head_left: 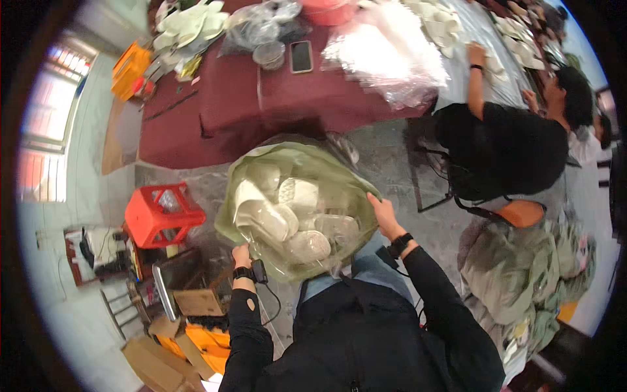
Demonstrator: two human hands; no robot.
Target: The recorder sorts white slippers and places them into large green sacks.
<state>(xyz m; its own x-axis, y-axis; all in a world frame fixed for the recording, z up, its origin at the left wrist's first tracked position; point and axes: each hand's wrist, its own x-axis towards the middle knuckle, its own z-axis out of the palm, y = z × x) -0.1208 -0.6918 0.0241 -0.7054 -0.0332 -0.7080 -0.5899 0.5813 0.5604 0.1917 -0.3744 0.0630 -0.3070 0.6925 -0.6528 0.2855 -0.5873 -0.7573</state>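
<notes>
A large olive-green sack [226, 221] stands wide-mouthed in front of my legs. Inside it lie several cream-white slippers [307, 247], some of them wrapped in clear plastic. My left hand [241, 255] is closed on the sack's near-left rim. On the right side, my right hand [384, 214] grips the rim with its fingers folded over the edge. Both wrists carry black straps with small devices. How deep the slippers go in the sack is hidden.
Beyond the sack is a table with a dark red cover [228, 111], holding a phone [301, 57], clear plastic bags [392, 52] and slippers. An upturned red stool [163, 215] stands left. At right, a person in black [509, 147] sits near piled green sacks [516, 268].
</notes>
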